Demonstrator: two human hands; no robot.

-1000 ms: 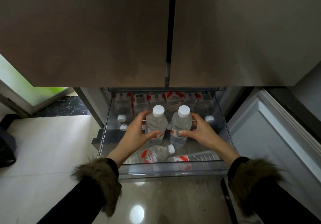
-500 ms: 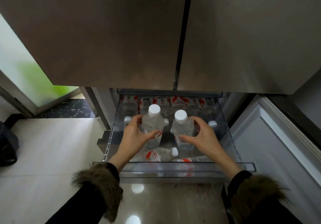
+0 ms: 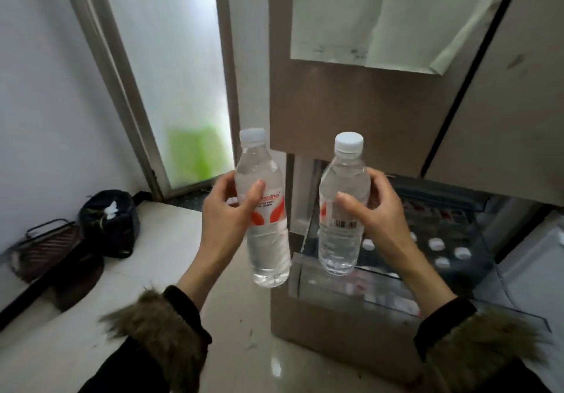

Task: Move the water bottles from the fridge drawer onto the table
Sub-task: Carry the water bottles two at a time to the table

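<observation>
Two clear plastic water bottles with white caps are held upright in the air, out of the fridge drawer. The brown fridge [image 3: 381, 112] stands behind them, a white paper sheet [image 3: 381, 17] stuck on its door. Its transparent pulled-out drawer [image 3: 396, 289] has more white-capped bottles [image 3: 436, 243] standing toward its far edge. The left hand [image 3: 227, 218] wraps fully round the red-labelled bottle [image 3: 265, 209]; the right hand [image 3: 375, 209] wraps round the barcode-labelled bottle [image 3: 341, 206]. A dark bag [image 3: 110, 221] sits on the floor.
</observation>
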